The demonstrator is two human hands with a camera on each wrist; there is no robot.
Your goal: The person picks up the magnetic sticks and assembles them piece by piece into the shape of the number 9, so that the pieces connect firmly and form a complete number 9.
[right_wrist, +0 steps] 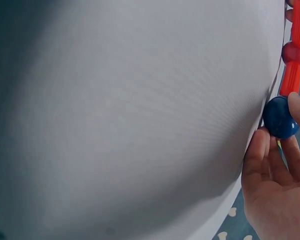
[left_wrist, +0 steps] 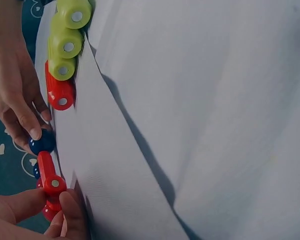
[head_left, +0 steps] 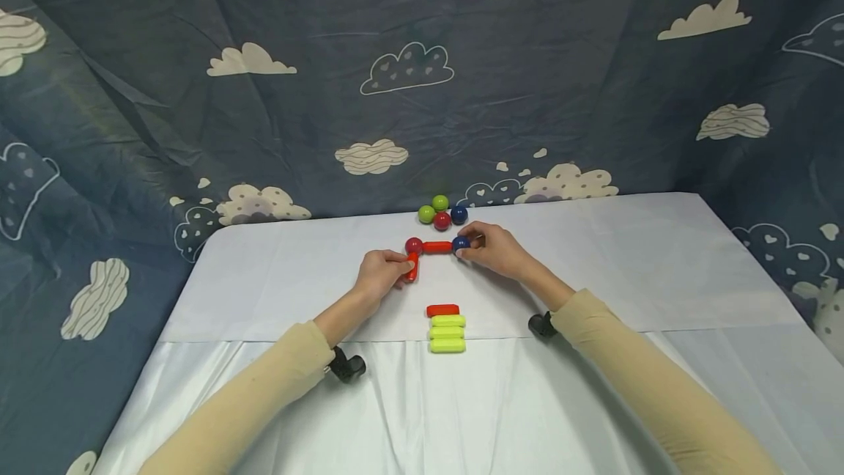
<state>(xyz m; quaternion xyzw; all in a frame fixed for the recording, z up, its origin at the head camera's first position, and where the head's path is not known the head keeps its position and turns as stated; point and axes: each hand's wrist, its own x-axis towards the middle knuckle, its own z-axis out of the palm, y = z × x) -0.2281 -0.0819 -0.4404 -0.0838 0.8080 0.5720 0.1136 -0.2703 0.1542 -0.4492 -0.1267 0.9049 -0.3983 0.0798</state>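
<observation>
Your left hand (head_left: 381, 270) pinched a red rod (head_left: 414, 271) nearside of the corner ball (head_left: 413, 245); your right hand (head_left: 497, 249) gripped a blue ball (head_left: 461, 244) to its right, apparently for bracing.

The place is looking like a makeshift filming booth: dark blue fabric (head_left: 316, 116) with pale printed clouds (head_left: 372, 157) is hanging in creases behind and on both sides of a white-clothed table (head_left: 593, 262). Small black wrist cameras (head_left: 354, 368) are showing beside the sleeves (head_left: 247, 398). The fabric is hiding the wider room.
</observation>
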